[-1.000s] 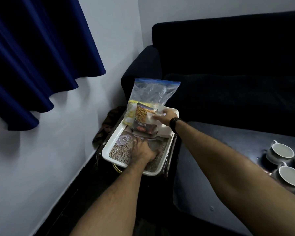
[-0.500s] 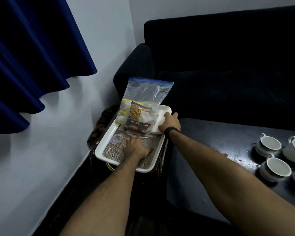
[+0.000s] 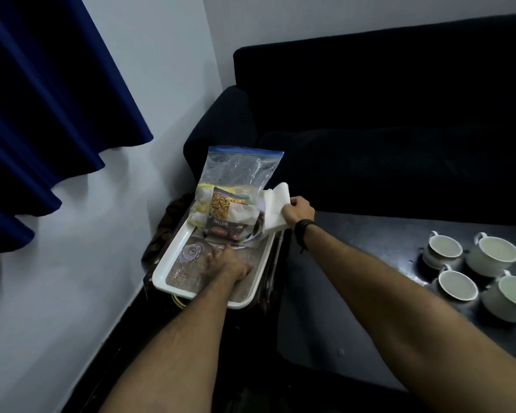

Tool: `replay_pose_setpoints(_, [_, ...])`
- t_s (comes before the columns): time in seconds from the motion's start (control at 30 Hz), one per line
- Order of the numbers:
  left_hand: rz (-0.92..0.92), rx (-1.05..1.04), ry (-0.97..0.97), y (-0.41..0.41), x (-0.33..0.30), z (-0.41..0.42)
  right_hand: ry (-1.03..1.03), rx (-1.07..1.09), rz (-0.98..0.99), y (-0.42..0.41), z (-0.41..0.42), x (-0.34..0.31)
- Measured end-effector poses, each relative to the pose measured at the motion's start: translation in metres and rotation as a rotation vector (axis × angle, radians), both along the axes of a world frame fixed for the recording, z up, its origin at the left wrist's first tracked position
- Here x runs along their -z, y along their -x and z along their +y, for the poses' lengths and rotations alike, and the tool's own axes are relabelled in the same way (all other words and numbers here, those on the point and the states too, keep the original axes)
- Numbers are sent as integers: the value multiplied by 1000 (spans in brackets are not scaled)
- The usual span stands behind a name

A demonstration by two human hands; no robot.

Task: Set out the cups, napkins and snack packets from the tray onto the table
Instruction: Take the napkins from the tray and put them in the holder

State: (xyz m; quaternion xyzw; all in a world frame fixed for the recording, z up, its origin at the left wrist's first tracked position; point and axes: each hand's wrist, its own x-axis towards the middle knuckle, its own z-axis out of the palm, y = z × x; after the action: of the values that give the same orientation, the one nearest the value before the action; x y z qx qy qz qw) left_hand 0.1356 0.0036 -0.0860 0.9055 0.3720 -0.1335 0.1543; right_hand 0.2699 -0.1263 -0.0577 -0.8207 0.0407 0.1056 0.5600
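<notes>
A white tray lined with a woven mat sits on a low stand left of the dark table. At its far end leans a clear zip bag with a dark snack packet in front. My right hand grips a stack of white napkins, lifted above the tray's right rim. My left hand presses flat on the mat inside the tray. Several white cups stand on the table at the right.
A dark sofa runs behind the table and tray. A blue curtain hangs at the left over a white wall. A brown cloth lies beside the tray's left side.
My right hand has closed on the napkins and raised them off the tray toward the right. My left hand stays flat on the mat. The view has shifted, showing more cups.
</notes>
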Motion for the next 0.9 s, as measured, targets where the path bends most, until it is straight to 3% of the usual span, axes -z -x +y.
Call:
replay_pose_setpoints(0.13, [-84, -94, 4, -1, -10, -25, -168, -55, 72, -16, -55, -21])
replay_pose_setpoints(0.27, [-532, -56, 139, -10, -32, -67, -332, -155, 149, -12, -106, -41])
replay_pose_setpoints(0.33, [-690, -84, 332, -20, -49, -90, -352, -228, 164, -7, -126, -48])
replay_pose_setpoints(0.5, [-848, -320, 1033, -38, -83, -146, -334, -367, 166, 11, -181, -64])
replay_pose_setpoints(0.67, [-772, -266, 1171, -39, -81, -196, -267, -315, 115, 20, -251, -69])
replay_pose_setpoints(0.9, [-776, -220, 1192, -44, -85, -295, -441, -114, 189, 36, -345, -61])
